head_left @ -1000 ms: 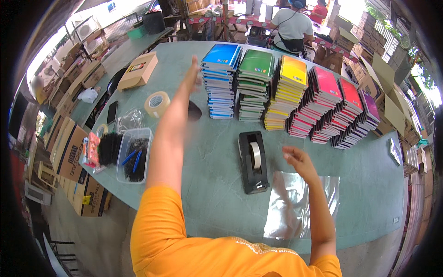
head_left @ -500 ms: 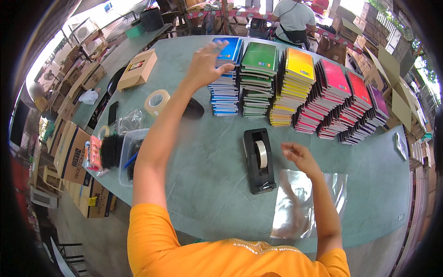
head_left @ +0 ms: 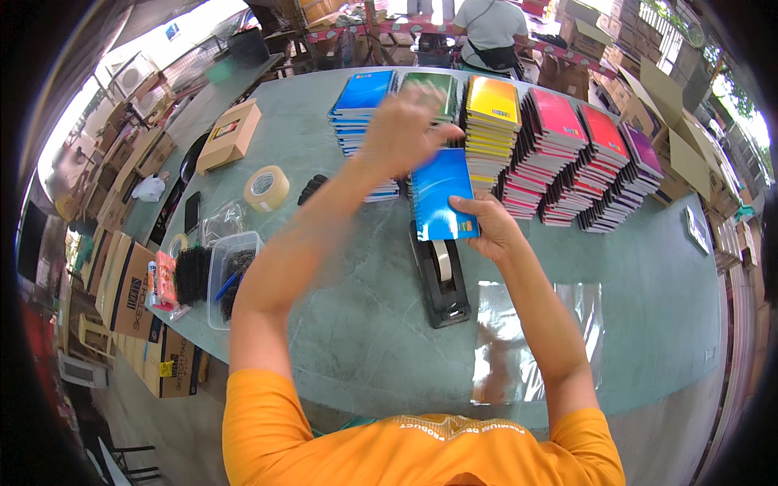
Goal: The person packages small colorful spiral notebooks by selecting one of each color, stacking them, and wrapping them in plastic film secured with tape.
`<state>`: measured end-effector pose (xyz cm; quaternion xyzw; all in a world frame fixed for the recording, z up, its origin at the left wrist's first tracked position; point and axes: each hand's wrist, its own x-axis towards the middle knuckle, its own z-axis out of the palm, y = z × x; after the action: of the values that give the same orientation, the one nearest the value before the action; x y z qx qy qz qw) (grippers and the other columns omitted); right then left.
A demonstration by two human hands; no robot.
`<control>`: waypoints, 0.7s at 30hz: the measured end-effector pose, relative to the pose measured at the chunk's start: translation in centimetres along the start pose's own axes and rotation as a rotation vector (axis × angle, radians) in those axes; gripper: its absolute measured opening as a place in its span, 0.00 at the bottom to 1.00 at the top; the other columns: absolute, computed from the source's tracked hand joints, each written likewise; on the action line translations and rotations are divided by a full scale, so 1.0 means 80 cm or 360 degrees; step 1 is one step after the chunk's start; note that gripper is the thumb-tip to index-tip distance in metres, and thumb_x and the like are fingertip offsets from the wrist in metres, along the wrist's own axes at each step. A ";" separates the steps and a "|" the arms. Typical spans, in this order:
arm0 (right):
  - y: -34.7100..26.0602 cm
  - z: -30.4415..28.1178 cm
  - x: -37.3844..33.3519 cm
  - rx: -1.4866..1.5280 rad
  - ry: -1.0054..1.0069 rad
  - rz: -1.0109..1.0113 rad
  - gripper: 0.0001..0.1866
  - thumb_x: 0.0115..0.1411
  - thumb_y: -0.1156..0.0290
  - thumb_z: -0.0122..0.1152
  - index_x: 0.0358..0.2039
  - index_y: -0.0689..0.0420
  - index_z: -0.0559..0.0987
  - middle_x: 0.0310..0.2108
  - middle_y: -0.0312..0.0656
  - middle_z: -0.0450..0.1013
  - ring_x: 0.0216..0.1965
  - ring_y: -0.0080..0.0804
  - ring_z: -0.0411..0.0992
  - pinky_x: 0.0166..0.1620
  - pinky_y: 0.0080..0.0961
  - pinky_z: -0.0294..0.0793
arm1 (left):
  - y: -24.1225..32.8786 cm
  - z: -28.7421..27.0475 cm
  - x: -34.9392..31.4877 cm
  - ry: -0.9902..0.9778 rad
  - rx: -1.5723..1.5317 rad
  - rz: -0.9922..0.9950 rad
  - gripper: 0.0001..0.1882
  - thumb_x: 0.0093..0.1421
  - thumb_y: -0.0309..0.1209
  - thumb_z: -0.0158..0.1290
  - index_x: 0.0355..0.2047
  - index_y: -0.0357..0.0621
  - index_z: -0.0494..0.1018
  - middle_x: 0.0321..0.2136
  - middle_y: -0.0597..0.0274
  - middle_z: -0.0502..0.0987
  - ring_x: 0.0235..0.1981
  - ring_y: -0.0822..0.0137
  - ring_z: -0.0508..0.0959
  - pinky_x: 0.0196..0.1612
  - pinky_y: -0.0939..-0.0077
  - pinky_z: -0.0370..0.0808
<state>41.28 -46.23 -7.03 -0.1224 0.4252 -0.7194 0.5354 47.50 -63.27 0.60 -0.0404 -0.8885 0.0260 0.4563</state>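
My right hand (head_left: 490, 227) grips a blue spiral notebook (head_left: 444, 198) by its lower right corner, thumb on the cover, above a black tape dispenser (head_left: 446, 304). My left hand (head_left: 403, 134), blurred by motion, hovers at the stack of green notebooks (head_left: 433, 85), with its thumb apart from the fingers; whether it touches the top one is unclear. Just left of it rises a stack of blue notebooks (head_left: 365, 91), partly hidden by my left arm. A clear plastic sheet or sleeve (head_left: 506, 356) lies under my right forearm.
Stacks of yellow (head_left: 493, 101), pink (head_left: 557, 115), red (head_left: 603, 130) and purple notebooks (head_left: 640, 151) continue rightward. At left are a tape roll (head_left: 267, 188), a clear plastic tub (head_left: 219, 292), a phone (head_left: 192, 212) and a cardboard box (head_left: 229, 135). A person (head_left: 490, 28) sits beyond the table.
A blue notebook has come off its stack and is now in my right hand, over the tape dispenser. My left hand has moved right, from the blue stack to the green one.
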 end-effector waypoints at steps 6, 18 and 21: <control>0.005 -0.045 -0.028 -0.0039 -0.0102 -0.0103 0.22 0.58 0.74 0.52 0.52 0.65 0.64 0.46 0.48 0.69 0.47 0.38 0.70 0.50 0.33 0.72 | -0.053 0.030 -0.007 -0.0408 -0.0136 -0.0410 0.12 0.56 0.29 0.49 0.39 0.39 0.73 0.42 0.52 0.75 0.48 0.60 0.73 0.50 0.64 0.67; 0.020 -0.108 -0.066 0.0394 -0.0355 0.0051 0.18 0.60 0.73 0.48 0.49 0.68 0.66 0.43 0.49 0.71 0.43 0.36 0.73 0.46 0.33 0.76 | -0.001 0.048 -0.005 -0.0410 -0.0065 -0.0079 0.14 0.52 0.28 0.52 0.39 0.42 0.75 0.49 0.51 0.70 0.55 0.52 0.66 0.59 0.58 0.58; 0.011 -0.113 -0.071 0.0692 -0.0215 0.0023 0.16 0.62 0.72 0.46 0.48 0.68 0.67 0.43 0.48 0.71 0.44 0.36 0.72 0.47 0.32 0.75 | -0.050 0.054 -0.002 -0.0513 -0.0059 -0.0340 0.19 0.54 0.37 0.54 0.44 0.42 0.72 0.43 0.49 0.74 0.46 0.56 0.74 0.54 0.62 0.65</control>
<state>38.43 -36.97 -11.58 -0.0490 0.2241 -0.7805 0.5815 43.89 -67.28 -1.76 0.0504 -0.9496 -0.0328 0.3075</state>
